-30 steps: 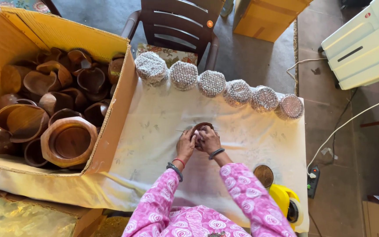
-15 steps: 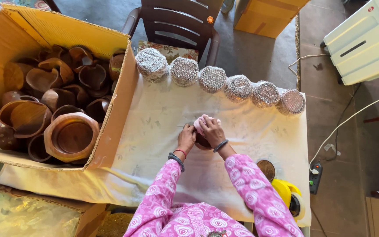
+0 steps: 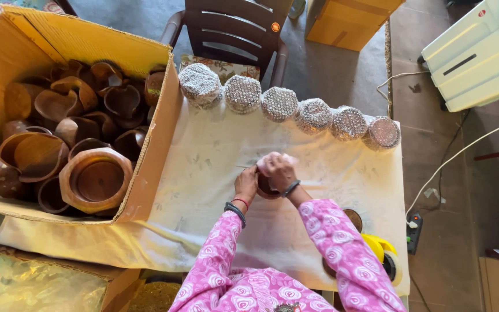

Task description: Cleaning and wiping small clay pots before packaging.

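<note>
Both hands meet over the middle of the desk (image 3: 215, 156), which is draped in a pale, faintly patterned cloth. The left hand (image 3: 246, 184) cups a small brown clay bowl (image 3: 265, 188) from the side, its fingers curled closed against the rounded wall; the bowl sits between the two palms, just above the cloth. The right hand (image 3: 279, 169) lies over the top of the bowl with its fingers (image 3: 268, 162) pressed together and bent down over the rim, hiding most of the bowl's mouth; whether anything is tucked under them cannot be told. Dark bangles ring both wrists, and the sleeves are pink with a floral print. Along the far edge of the desk runs a row of six wrapped bowls (image 3: 278, 104), each covered in a silvery, glittering, dotted material, touching side by side. To the left an open cardboard box (image 3: 151, 144) leans against the desk, heaped with plain, matte, reddish-brown clay pots (image 3: 93, 182) of rounded and angular shapes. Near the right elbow lie a yellow tape roll (image 3: 383, 249) and a brown round lid (image 3: 353, 219). A dark plastic chair (image 3: 232, 29) stands beyond the desk.
</note>
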